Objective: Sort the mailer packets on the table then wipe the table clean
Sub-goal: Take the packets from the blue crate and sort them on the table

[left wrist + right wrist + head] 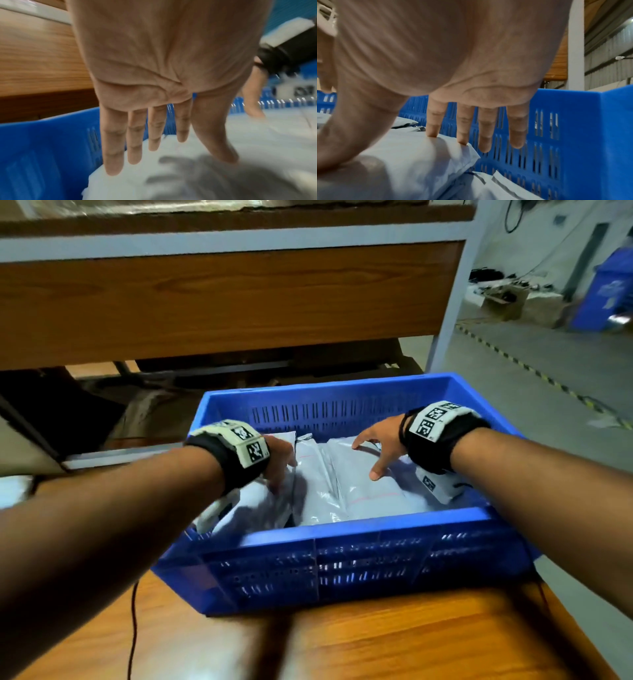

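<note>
Head view looks down on a blue crate [342,556] standing on a wooden table [342,645], with both forearms reaching into it from 6 o'clock. Grey mailer packets [363,491] lie stacked inside the crate, filling most of its floor. The left hand [279,460] sits at the crate's 9 o'clock side, palm down over the packets; the left wrist view shows its fingers [133,142] straight and a little spread, tips at or just above the top packet, curled round nothing. Whether they press it cannot be told through the blur. The right hand [380,446] is toward 2 o'clock of the crate's middle, spread wide over another packet. In the right wrist view its thumb [351,135] and first two fingertips [433,129] rest on a puffy packet [412,159], while the other two fingers hang past the packet's edge, in front of the slotted crate wall. The hand is open, fingers nearly straight, gripping nothing. A thin dark cable [132,628] runs over the table at 7 o'clock. Beyond the crate at 12 o'clock is a wooden shelf [222,299]; a blue bin [606,292] stands on the floor at 2 o'clock.
</note>
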Motion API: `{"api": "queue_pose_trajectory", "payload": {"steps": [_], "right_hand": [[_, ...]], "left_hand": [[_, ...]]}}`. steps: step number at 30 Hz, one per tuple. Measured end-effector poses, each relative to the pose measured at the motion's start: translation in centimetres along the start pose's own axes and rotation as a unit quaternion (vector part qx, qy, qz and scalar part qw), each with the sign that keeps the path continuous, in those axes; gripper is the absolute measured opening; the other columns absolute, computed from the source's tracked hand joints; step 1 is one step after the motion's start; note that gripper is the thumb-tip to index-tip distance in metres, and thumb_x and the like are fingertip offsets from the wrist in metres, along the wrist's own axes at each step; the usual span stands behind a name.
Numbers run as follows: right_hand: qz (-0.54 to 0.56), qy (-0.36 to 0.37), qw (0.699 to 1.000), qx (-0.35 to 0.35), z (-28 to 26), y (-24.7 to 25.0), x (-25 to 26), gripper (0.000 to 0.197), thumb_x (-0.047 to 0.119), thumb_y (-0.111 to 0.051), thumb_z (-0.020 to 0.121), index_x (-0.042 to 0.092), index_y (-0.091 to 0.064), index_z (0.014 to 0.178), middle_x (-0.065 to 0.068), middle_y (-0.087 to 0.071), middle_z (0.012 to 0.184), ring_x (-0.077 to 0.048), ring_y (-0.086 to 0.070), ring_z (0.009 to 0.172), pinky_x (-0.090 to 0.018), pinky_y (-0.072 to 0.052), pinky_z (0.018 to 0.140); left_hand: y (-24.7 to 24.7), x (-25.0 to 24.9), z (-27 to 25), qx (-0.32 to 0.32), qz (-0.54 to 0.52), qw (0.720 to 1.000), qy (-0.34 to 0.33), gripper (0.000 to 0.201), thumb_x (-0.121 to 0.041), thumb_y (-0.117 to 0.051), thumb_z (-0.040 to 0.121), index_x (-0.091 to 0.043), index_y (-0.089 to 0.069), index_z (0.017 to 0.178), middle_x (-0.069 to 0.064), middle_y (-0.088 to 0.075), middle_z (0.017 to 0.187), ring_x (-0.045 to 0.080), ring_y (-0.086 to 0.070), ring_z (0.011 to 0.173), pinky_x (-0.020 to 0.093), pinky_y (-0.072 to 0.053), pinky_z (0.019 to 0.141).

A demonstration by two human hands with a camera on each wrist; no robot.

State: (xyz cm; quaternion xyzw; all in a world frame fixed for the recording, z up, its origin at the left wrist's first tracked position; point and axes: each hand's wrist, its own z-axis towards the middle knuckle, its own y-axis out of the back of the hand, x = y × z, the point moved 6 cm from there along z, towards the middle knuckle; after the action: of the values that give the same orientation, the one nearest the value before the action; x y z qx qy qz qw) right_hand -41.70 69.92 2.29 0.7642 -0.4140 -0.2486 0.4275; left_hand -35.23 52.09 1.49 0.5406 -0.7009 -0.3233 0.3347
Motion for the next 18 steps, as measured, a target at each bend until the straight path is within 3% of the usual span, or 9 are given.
{"api": "queue_pose_trajectory", "payload": {"steps": [3, 4, 5, 8, 10, 12, 13, 15, 18], "right_hand": [[-0.003, 0.016, 1.0, -0.003, 0.6, 1.2, 1.5, 0.085, 0.048, -0.079, 0.071, 0.035, -0.037, 0.143, 0.0, -0.041, 0.147, -0.025, -0.043, 0.131, -0.036, -0.035, 0.103], [0.001, 0.023, 1.0, -0.004, 0.8, 1.3, 2.0, 0.088, 0.048, -0.081, 0.07, 0.037, -0.035, 0.144, 0.001, -0.038, 0.149, -0.026, -0.041, 0.133, -0.038, -0.035, 0.105], [-0.002, 0.029, 1.0, -0.002, 1.0, 1.2, 2.4, 0.091, 0.048, -0.081, 0.069, 0.038, -0.032, 0.145, 0.001, -0.035, 0.152, -0.026, -0.038, 0.136, -0.039, -0.033, 0.107], [-0.022, 0.028, 0.999, 0.008, 1.3, 0.1, 2.5, 0.088, 0.05, -0.076, 0.075, 0.036, -0.029, 0.148, 0.002, -0.029, 0.155, -0.026, -0.034, 0.139, -0.037, -0.029, 0.109], [-0.012, 0.019, 1.0, 0.008, 1.3, -0.6, 1.8, 0.085, 0.055, -0.07, 0.078, 0.036, -0.027, 0.149, 0.003, -0.028, 0.156, -0.025, -0.033, 0.139, -0.036, -0.028, 0.11], [-0.002, 0.01, 1.0, 0.007, 1.3, -0.9, 0.9, 0.086, 0.059, -0.068, 0.077, 0.037, -0.026, 0.149, 0.003, -0.028, 0.156, -0.025, -0.034, 0.138, -0.037, -0.028, 0.11], [0.003, 0.008, 1.0, 0.007, 1.3, -1.0, 0.5, 0.086, 0.06, -0.068, 0.077, 0.038, -0.026, 0.148, 0.003, -0.029, 0.155, -0.025, -0.035, 0.138, -0.037, -0.028, 0.11], [0.002, 0.007, 1.0, 0.019, 1.2, -1.0, 0.0, 0.086, 0.061, -0.069, 0.076, 0.041, -0.026, 0.148, 0.002, -0.029, 0.155, -0.026, -0.035, 0.138, -0.039, -0.028, 0.111], [-0.007, 0.024, 1.0, 0.019, 1.0, 0.0, 0.7, 0.084, 0.059, -0.069, 0.077, 0.041, -0.028, 0.147, 0.004, -0.028, 0.155, -0.024, -0.031, 0.141, -0.039, -0.025, 0.112]], "left_hand": [[-2.7, -0.2, 1.6, 0.064, -0.032, 0.997, 0.011, 0.028, -0.02, -0.081, 0.072, -0.018, -0.065, 0.095, -0.02, -0.069, 0.067, -0.005, -0.06, 0.059, 0.013, -0.046, 0.055], [-3.0, 0.1, 2.0, 0.068, -0.026, 0.997, 0.019, 0.028, -0.025, -0.085, 0.064, -0.02, -0.066, 0.085, -0.022, -0.065, 0.057, -0.003, -0.062, 0.056, 0.014, -0.05, 0.053], [-3.2, 0.8, 2.5, 0.065, -0.021, 0.997, 0.037, 0.034, -0.033, -0.087, 0.054, -0.021, -0.07, 0.081, -0.019, -0.067, 0.058, 0.005, -0.067, 0.061, 0.019, -0.056, 0.06], [-4.5, 3.2, 6.5, 0.097, -0.008, 0.995, 0.025, 0.047, -0.049, -0.083, 0.041, -0.037, -0.076, 0.086, -0.009, -0.074, 0.076, 0.022, -0.072, 0.083, 0.042, -0.057, 0.085], [-3.0, 2.6, 4.2, 0.077, 0.008, 0.996, 0.038, 0.039, -0.048, -0.08, 0.051, -0.035, -0.076, 0.088, -0.009, -0.074, 0.082, 0.02, -0.071, 0.088, 0.036, -0.056, 0.088], [-1.1, 1.1, 1.8, 0.009, 0.005, 0.999, 0.043, 0.042, -0.05, -0.069, 0.076, -0.021, -0.072, 0.106, -0.001, -0.071, 0.104, 0.022, -0.066, 0.101, 0.026, -0.05, 0.089], [-0.6, 0.4, 1.5, -0.014, 0.018, 0.999, 0.041, 0.053, -0.054, -0.058, 0.087, -0.015, -0.062, 0.122, 0.005, -0.064, 0.12, 0.025, -0.06, 0.112, 0.027, -0.045, 0.091], [-0.8, -1.0, 0.8, -0.008, 0.015, 0.999, 0.034, 0.078, -0.063, -0.05, 0.088, -0.016, -0.033, 0.147, 0.009, -0.044, 0.146, 0.026, -0.044, 0.132, 0.032, -0.034, 0.105], [-2.2, -2.1, 0.7, 0.034, -0.004, 0.999, 0.023, 0.095, -0.064, -0.054, 0.085, -0.023, -0.004, 0.154, 0.007, -0.031, 0.154, 0.025, -0.031, 0.14, 0.032, -0.026, 0.11]]}}
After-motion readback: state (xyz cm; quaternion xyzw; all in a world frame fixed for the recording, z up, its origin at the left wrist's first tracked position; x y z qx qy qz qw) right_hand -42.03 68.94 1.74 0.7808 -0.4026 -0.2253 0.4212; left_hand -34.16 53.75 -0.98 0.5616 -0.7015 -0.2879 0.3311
